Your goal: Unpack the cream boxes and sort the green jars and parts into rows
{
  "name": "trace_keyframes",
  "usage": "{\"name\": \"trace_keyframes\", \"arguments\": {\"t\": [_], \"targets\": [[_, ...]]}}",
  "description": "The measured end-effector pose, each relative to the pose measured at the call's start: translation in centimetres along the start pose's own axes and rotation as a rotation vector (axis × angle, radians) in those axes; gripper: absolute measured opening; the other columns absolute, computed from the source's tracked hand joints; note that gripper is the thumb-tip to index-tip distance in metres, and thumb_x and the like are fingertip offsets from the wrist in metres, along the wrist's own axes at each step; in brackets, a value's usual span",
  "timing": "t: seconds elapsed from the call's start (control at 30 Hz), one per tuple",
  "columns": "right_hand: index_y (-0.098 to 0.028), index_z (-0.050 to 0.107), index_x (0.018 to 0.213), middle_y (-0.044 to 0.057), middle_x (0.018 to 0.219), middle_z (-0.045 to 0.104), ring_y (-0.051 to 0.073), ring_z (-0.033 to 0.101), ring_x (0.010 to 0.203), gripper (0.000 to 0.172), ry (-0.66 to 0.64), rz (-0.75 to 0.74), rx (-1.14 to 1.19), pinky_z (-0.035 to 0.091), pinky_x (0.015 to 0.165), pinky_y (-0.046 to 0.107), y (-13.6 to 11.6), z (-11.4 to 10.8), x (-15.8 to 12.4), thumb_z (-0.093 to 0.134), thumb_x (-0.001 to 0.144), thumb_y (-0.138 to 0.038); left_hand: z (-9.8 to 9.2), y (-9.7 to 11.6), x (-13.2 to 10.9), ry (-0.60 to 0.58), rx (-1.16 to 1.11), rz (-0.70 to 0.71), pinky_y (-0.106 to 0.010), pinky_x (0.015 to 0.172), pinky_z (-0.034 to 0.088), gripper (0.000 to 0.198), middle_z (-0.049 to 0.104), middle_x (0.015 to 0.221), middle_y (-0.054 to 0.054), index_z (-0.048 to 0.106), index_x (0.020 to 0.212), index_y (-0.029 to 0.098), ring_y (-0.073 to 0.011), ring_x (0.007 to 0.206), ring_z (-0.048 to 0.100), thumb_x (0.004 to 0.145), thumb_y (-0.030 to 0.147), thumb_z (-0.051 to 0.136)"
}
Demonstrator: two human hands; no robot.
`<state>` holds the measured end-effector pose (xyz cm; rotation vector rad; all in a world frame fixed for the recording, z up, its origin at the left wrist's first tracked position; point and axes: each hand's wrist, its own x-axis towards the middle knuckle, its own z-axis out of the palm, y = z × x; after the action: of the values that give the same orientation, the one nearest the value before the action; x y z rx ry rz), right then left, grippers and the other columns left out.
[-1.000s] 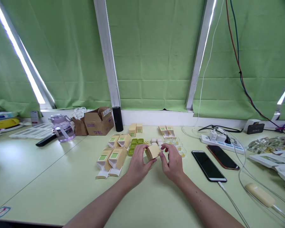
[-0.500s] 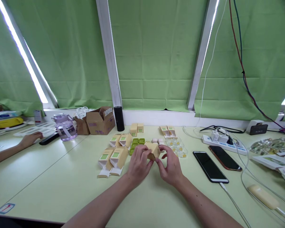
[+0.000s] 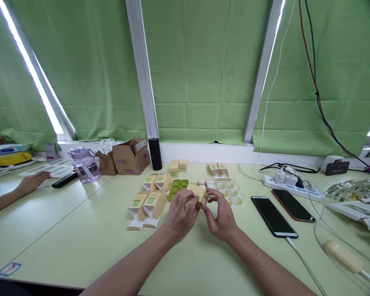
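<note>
A small tan box is held between both hands above the table. My left hand has its fingers closed on the box's left and front side. My right hand pinches its right side with thumb and fingers. To the left lie several tan boxes with green labels, their white flaps open. Green square cups stand just behind my left hand. Small pinkish-white pieces sit behind the held box, beside a clear tray with yellow spots.
Two small boxes and a black cylinder stand at the back. Left are a carton, a purple jug and another person's hand. On the right lie a white-framed phone, a second phone, cables and a power strip.
The fingers of my left hand have shifted slightly on the box's front. The other person's hand at the far left has moved a little to the left.
</note>
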<state>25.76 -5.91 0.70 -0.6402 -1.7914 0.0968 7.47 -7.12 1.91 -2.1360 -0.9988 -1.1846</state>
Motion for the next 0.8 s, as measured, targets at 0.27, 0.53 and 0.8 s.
{"name": "trace_keyframes", "arguments": {"t": [0.27,0.53,0.8], "targets": [[-0.023,0.043,0.134,0.013,0.117,0.061,0.026,0.065,0.098,0.041,-0.006,0.079,0.001,0.061,0.076,0.044,0.3,0.2,-0.1,0.057,0.095,-0.023,0.1,0.3,0.4,0.028,0.002,0.007,-0.044,0.086,0.058,0.037,0.058,0.112,-0.012,0.048,0.122,0.019,-0.0268,0.105,0.060,0.089,0.011,0.063],[-0.023,0.043,0.131,0.013,0.118,0.059,0.026,0.064,0.098,0.038,-0.039,0.140,0.002,0.059,0.075,0.042,0.4,0.1,-0.1,0.057,0.095,-0.024,0.0,0.6,0.4,-0.046,-0.032,-0.062,-0.047,0.092,0.057,0.038,0.060,0.115,-0.013,0.049,0.124,0.018,-0.0290,0.109,0.061,0.089,0.014,0.063],[-0.023,0.041,0.130,0.014,0.121,0.059,0.025,0.065,0.097,0.035,-0.073,0.199,0.015,0.058,0.073,0.039,1.0,0.4,-0.2,0.054,0.097,-0.027,0.1,0.7,0.2,-0.158,-0.067,-0.145,-0.050,0.095,0.056,0.047,0.059,0.122,-0.015,0.048,0.128,0.018,-0.0327,0.116,0.058,0.085,0.014,0.066]]}}
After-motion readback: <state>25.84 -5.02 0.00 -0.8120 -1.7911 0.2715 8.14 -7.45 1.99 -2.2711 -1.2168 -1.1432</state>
